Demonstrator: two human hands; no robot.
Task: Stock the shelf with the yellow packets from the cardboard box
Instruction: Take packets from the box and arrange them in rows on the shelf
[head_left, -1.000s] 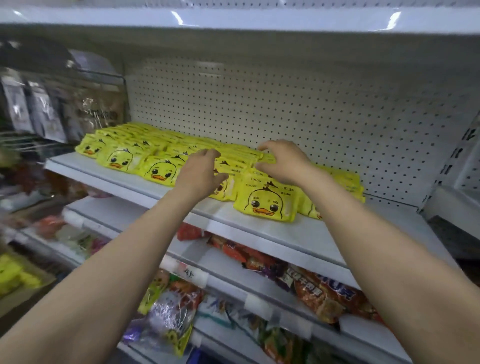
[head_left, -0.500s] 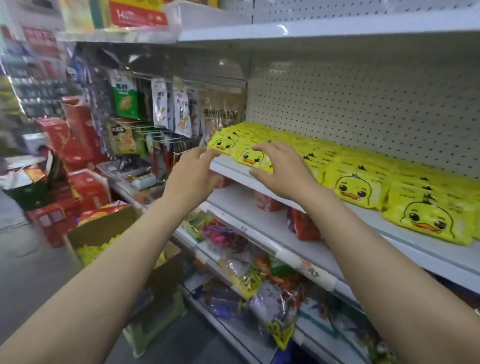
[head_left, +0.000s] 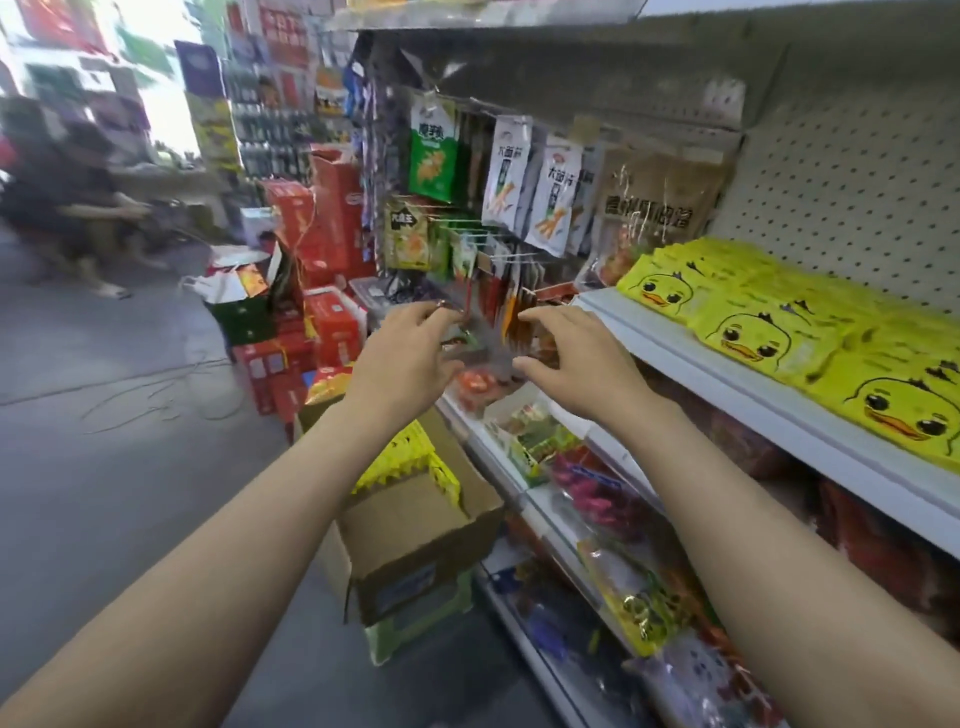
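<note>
The shelf (head_left: 727, 379) is a white metal deck with a pegboard back, lying to the right of the fingers and level with them. Its front edge runs just beside the right hand (head_left: 576, 358).

The cardboard box (head_left: 415, 535) stands on the floor below the left hand (head_left: 405, 358), against the base of the shelving. Its flaps are open. Judged from its creased walls, it is light board that will flex if lifted by one flap.

The yellow packets (head_left: 779, 332) on the shelf are flat, glossy pouches, each printed with a cartoon duck face with an orange bill. They lie overlapped in rows, right of the right-hand fingers and well apart from them. More yellow packets in the box (head_left: 410, 457) show crimped zigzag edges and stand packed on edge, below the left-hand fingers.

Handling, as a judgement:
- Weight: light; several can probably be taken at once.
- Stiffness: soft film, likely to buckle if held by one corner.
- Surface: slick; a stack may slide apart.
- Hold: clamp a bundle across its flat faces, thumb on one side and fingers on the other, away from the sealed edges.

Both hands are released, fingers loosely curved and spread, holding nothing, palms turned toward each other in mid-air above the box.
</note>
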